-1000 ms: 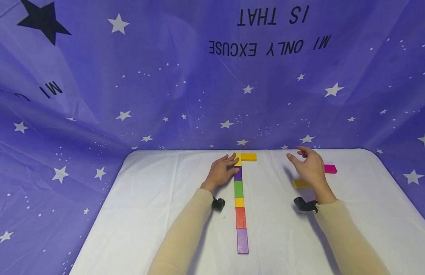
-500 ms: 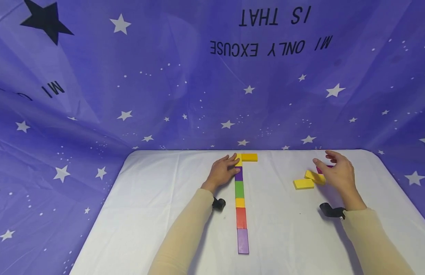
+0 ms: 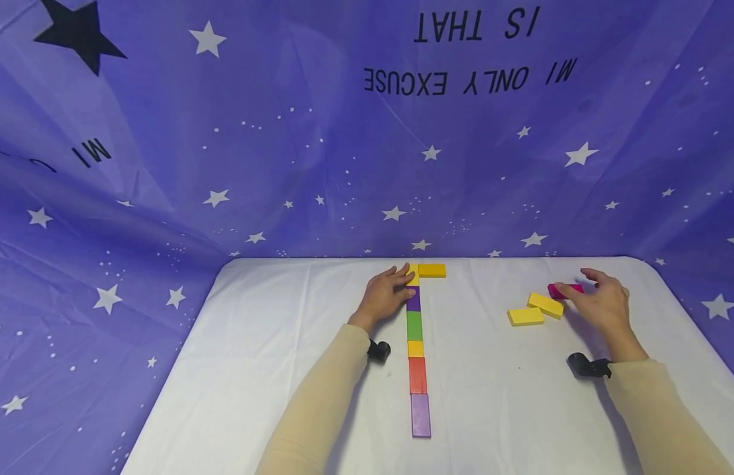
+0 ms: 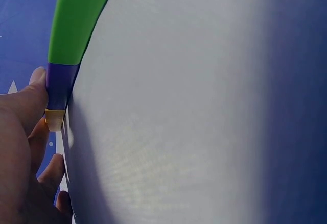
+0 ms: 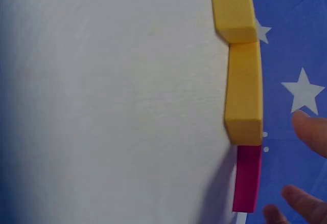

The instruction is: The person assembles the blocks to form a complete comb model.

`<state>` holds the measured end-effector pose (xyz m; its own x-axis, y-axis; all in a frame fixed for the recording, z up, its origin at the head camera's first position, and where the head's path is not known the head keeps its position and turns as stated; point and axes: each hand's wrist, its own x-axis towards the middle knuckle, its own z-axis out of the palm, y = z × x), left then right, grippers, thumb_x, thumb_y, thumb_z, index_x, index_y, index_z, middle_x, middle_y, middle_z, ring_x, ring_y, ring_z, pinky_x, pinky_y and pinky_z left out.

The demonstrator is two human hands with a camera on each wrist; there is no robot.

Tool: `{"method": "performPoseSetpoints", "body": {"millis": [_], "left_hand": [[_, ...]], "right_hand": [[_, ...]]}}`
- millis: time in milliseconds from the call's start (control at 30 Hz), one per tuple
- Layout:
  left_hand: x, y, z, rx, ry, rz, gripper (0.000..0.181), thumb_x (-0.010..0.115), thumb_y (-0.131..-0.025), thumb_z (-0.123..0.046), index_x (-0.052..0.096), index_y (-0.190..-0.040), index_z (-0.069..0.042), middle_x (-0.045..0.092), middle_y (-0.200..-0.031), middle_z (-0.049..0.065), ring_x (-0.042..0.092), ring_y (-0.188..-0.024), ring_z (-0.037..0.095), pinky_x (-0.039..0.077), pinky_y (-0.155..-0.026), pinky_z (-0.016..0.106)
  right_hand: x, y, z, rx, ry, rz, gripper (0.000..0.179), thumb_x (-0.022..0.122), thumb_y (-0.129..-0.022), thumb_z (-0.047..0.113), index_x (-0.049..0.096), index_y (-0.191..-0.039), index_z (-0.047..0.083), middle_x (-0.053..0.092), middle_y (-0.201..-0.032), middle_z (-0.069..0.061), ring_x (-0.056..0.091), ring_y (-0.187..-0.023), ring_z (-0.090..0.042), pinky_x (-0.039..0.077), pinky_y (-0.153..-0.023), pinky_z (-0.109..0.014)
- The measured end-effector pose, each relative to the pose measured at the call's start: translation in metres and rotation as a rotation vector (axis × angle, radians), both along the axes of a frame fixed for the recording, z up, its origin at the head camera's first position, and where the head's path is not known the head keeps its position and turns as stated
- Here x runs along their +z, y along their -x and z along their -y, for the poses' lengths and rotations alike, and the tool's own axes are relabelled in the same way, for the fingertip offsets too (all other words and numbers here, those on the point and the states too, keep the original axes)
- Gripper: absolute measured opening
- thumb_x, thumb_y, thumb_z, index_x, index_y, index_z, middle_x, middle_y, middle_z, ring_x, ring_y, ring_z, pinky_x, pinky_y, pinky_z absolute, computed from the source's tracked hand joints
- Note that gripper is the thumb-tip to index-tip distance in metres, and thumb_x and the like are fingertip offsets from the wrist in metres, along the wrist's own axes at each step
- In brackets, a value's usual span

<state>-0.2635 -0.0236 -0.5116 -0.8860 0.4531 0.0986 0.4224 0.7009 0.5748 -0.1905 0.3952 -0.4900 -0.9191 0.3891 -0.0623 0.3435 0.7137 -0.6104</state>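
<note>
On the table (image 3: 485, 402), covered in white cloth, a straight row of blocks runs from the far edge toward the person. The left hand (image 3: 383, 298) rests at its far end, thumb against the purple block (image 3: 413, 302) and fingertips on the yellow block (image 3: 413, 280) beyond it; it steadies them by touch and clasps neither. Coming nearer, the row goes on with the green block (image 3: 414, 326), a short orange-yellow block (image 3: 415, 349), the red block (image 3: 417, 375) and the lilac block (image 3: 421, 415). A golden-yellow bar (image 3: 432, 270) lies crosswise at the far end, just right of the yellow block.

Well over to the right, the right hand (image 3: 604, 309) hovers by the magenta block (image 3: 573, 288), the thumb crossing over it as seen from above. From the right wrist its thumb and fingers are spread apart, so nothing is grasped. Just beside the magenta block lies a slanted yellow bar (image 3: 545, 305), and next to that another yellow bar (image 3: 525, 317), nearer the person.

Cream sleeves (image 3: 319, 402) cover both arms, and a starry blue-violet backdrop (image 3: 319, 152) hangs behind the table.
</note>
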Motion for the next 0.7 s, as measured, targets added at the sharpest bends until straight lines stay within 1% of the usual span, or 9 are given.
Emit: {"method": "performPoseSetpoints", "body": {"millis": [133, 300, 500, 700], "left_hand": [[0.0000, 0.0006, 0.0003, 0.003, -0.003, 0.000, 0.046, 0.064, -0.099, -0.031, 0.058, -0.141, -0.016, 0.043, -0.155, -0.003, 0.035, -0.147, 0.026, 0.026, -0.121, 0.045], [-0.0020, 0.0017, 0.0004, 0.004, 0.002, -0.001, 0.045, 0.064, -0.099, -0.031, 0.058, -0.142, -0.017, 0.043, -0.155, -0.005, 0.035, -0.147, 0.025, 0.026, -0.121, 0.044], [-0.0041, 0.0023, 0.0007, -0.001, 0.001, -0.002, 0.046, 0.064, -0.099, -0.031, 0.058, -0.142, -0.017, 0.042, -0.156, -0.004, 0.035, -0.147, 0.025, 0.026, -0.121, 0.044], [-0.0043, 0.0024, 0.0009, -0.003, -0.001, -0.003, 0.046, 0.064, -0.099, -0.031, 0.058, -0.142, -0.017, 0.042, -0.156, -0.004, 0.034, -0.147, 0.026, 0.025, -0.121, 0.043]], "right_hand": [[-0.0032, 0.0008, 0.0003, -0.022, 0.005, 0.058, 0.083, 0.063, -0.095, 0.046, 0.033, -0.150, -0.008, 0.037, -0.142, -0.041, 0.030, -0.126, -0.058, 0.038, -0.096, -0.069], [-0.0052, -0.0002, 0.0013, -0.042, 0.027, 0.110, 0.085, 0.064, -0.095, 0.043, 0.028, -0.151, -0.009, 0.035, -0.143, -0.041, 0.029, -0.129, -0.058, 0.038, -0.100, -0.070], [-0.0055, -0.0028, 0.0001, -0.021, 0.021, 0.118, 0.088, 0.066, -0.093, 0.045, 0.029, -0.150, -0.012, 0.035, -0.142, -0.042, 0.029, -0.127, -0.059, 0.039, -0.100, -0.070], [-0.0038, -0.0008, -0.0031, 0.013, -0.013, 0.129, 0.090, 0.068, -0.092, 0.048, 0.032, -0.147, -0.014, 0.037, -0.140, -0.043, 0.032, -0.124, -0.059, 0.041, -0.100, -0.068]]}}
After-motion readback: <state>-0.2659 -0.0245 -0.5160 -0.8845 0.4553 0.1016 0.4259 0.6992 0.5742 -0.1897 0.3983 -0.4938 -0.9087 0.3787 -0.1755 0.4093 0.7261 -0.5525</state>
